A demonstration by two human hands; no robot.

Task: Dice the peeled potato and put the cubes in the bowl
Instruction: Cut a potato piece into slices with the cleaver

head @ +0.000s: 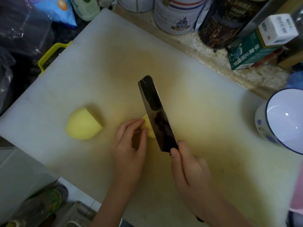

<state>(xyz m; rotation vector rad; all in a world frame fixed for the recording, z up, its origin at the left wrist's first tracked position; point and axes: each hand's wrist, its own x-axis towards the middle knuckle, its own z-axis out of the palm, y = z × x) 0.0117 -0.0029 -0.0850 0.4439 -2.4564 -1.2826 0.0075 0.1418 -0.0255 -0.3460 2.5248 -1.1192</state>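
Caught early in the dicing, judging by the cutting board (196,89): halved the potato, cubed nothing yet, showed nothing in the bowl (260,122) just off the board's right edge. Pinched one potato piece (148,128) near the board's middle with curled fingers of the left hand (129,145). Gripped the cleaver (155,112) by its handle in the right hand (188,169), blade laid across that piece. Left the other half (83,123) cut-face down toward the board's left side. Counted two potato pieces, one cleaver, one bowl, no cubes
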